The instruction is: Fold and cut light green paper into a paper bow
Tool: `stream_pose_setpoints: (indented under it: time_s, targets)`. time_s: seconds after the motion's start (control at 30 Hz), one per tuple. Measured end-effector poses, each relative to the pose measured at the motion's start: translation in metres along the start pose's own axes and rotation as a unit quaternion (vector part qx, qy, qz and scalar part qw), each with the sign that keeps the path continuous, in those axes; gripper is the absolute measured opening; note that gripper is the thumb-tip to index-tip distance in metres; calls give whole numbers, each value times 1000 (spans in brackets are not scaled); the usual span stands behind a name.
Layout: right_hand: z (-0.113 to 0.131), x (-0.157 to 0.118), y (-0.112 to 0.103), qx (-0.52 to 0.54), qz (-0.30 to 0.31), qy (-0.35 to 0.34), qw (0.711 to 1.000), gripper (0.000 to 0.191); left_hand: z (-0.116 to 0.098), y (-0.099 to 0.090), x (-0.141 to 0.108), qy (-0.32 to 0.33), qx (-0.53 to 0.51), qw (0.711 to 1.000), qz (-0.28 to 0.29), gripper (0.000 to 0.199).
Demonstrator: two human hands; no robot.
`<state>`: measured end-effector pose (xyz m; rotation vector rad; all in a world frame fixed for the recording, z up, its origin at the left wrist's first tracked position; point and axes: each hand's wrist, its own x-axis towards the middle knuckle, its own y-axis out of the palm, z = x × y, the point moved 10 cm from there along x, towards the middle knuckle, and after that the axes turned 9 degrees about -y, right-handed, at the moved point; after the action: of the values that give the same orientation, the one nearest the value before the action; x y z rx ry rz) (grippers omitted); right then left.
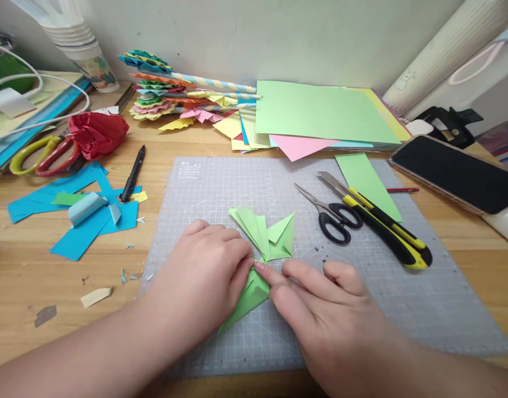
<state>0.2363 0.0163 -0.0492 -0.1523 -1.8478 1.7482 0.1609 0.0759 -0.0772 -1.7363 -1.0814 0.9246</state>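
A folded light-green paper with several pleated, pointed flaps rests on the grey cutting mat. My left hand is closed over its left side, fingers bent and pressed together at the middle of the paper, so part of it is hidden. From the right, my right hand presses its index fingertip on the same middle point, with the thumb close below and the other fingers curled. Black-handled scissors and a yellow-and-black utility knife lie on the mat beyond my right hand.
Blue paper scraps and a black pen lie left of the mat. Behind are red-and-yellow-handled scissors, crumpled red paper, striped paper straws and stacked coloured sheets. A phone lies at right.
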Motion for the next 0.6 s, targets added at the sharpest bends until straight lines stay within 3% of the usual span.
stream_pose_setpoints:
  time_s: [0.27, 0.6]
  targets:
    - [-8, -2, -2, 35, -30, 52, 998, 37, 1, -1, 2, -5, -3, 1000, 1, 20]
    - [-13, 1, -2, 72, -46, 53, 995, 27, 30, -9, -5, -51, -7, 999, -6, 18]
